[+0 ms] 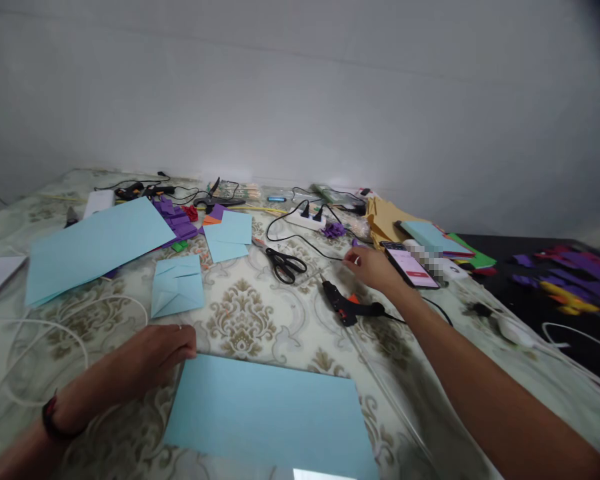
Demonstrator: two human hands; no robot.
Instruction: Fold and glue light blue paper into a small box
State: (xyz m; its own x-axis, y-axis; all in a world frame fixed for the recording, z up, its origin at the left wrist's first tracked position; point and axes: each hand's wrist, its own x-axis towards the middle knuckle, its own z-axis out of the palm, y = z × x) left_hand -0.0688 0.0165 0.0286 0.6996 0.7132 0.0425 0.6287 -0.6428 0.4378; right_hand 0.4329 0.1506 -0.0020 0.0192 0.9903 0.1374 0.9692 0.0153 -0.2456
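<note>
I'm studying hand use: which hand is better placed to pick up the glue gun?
Probably the right hand: it is close to the glue gun, just beyond it. The left hand is farther away, at a corner of the nearest blue sheet.

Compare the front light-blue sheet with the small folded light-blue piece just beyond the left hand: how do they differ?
The front sheet is clearly larger than the folded piece. The front sheet lies flat without visible creases, while the folded piece shows creases and overlapping layers. The front sheet's far-left corner is at the left hand; the folded piece lies farther back on the patterned tabletop. Both look like light-blue paper.
</note>
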